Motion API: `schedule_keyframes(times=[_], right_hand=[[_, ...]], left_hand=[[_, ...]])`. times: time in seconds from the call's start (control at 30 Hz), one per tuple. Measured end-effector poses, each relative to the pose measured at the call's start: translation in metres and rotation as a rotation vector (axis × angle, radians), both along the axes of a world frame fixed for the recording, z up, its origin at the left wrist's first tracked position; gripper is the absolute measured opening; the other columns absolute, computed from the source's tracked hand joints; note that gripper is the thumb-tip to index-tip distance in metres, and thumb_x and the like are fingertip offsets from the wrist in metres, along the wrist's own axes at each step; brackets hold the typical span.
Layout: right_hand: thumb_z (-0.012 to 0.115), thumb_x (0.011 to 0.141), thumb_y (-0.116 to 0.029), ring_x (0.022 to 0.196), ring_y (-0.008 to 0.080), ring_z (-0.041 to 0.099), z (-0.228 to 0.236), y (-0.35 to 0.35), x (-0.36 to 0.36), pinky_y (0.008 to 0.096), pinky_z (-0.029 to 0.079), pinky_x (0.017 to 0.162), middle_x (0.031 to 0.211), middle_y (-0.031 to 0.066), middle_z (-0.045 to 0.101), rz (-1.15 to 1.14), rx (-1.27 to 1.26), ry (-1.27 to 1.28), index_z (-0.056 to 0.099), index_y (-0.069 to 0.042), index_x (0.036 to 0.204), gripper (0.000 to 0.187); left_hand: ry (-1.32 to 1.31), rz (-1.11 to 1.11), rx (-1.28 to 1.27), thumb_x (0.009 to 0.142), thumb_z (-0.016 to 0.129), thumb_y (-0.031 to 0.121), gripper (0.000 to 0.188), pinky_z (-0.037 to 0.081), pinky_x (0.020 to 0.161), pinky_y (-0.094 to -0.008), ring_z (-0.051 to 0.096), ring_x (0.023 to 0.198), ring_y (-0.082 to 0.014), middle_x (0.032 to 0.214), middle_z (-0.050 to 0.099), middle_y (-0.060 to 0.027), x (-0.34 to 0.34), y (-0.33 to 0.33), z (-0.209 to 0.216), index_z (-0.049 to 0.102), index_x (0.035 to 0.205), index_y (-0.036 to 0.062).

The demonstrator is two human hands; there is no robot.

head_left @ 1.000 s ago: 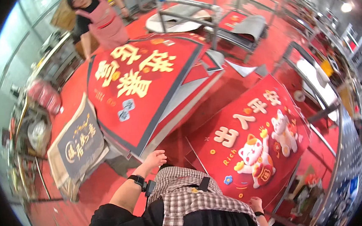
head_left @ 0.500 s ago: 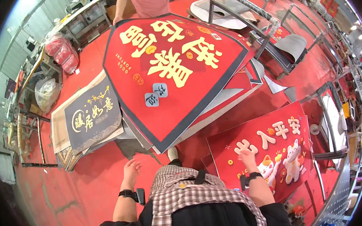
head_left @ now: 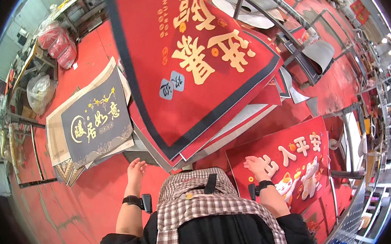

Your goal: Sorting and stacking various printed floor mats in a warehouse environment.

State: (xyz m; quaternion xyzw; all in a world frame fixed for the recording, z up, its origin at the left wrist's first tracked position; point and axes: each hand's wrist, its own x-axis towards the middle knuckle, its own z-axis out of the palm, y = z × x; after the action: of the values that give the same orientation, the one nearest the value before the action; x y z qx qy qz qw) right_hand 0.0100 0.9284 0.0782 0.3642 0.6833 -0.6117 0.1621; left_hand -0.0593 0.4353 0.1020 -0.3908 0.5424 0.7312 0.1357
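A red floor mat with a dark grey border and cream raised characters (head_left: 162, 55) rises in front of me, its far part lifted high and its near corner over a stack of mats. My left hand (head_left: 136, 170) is empty, fingers loosely spread, to the left of the stack's near corner. My right hand (head_left: 257, 166) is also empty and loosely open, above the edge of another red mat with cat figures (head_left: 309, 170). Neither hand touches the bordered mat. Whoever stands behind it is hidden.
At left lies a grey mat with gold characters (head_left: 99, 122) on a beige one. Metal frames (head_left: 278, 1) stand at the back right near pale sheets (head_left: 241, 9). Plastic-wrapped red bundles (head_left: 58, 45) and a clear bag (head_left: 41, 92) sit at the far left.
The bordered mat's far side has risen and tilted toward me, hiding the person opposite. My hands have come slightly closer together and remain empty.
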Motion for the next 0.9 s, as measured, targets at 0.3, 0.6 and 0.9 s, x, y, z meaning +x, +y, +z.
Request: schedule_keyframes(times=[0.3,0.6,0.9], right_hand=[[0.048,0.084,-0.011,0.064,0.0168,0.061,-0.049,0.071,0.003,0.0220,0.043,0.046,0.078,0.0109,0.061,-0.106,-0.132,-0.143,0.052,-0.001,0.100,0.020],[0.047,0.082,-0.005,0.068,0.0192,0.060,-0.002,0.057,-0.116,0.0290,0.052,0.062,0.085,0.0140,0.060,0.361,0.088,-0.170,0.054,0.006,0.100,0.022],[0.048,0.083,-0.012,0.071,0.0166,0.060,-0.006,0.058,-0.143,0.0257,0.046,0.055,0.086,0.0121,0.061,0.373,0.051,-0.194,0.053,-0.001,0.104,0.024]], left_hand=[[0.007,0.202,-0.010,0.084,0.048,0.008,0.027,0.048,0.064,-0.0260,0.059,0.076,-0.0177,0.091,0.059,-0.0107,0.012,0.007,0.000,0.044,0.110,0.0043],[-0.065,0.294,0.027,0.083,0.052,0.009,0.036,0.047,0.068,-0.0289,0.058,0.082,-0.0170,0.095,0.057,-0.0093,0.022,0.057,-0.003,0.042,0.116,0.0055],[-0.081,0.339,0.065,0.083,0.050,0.011,0.034,0.044,0.064,-0.0269,0.058,0.078,-0.0154,0.093,0.058,-0.0070,0.041,0.081,0.005,0.042,0.116,0.0067]])
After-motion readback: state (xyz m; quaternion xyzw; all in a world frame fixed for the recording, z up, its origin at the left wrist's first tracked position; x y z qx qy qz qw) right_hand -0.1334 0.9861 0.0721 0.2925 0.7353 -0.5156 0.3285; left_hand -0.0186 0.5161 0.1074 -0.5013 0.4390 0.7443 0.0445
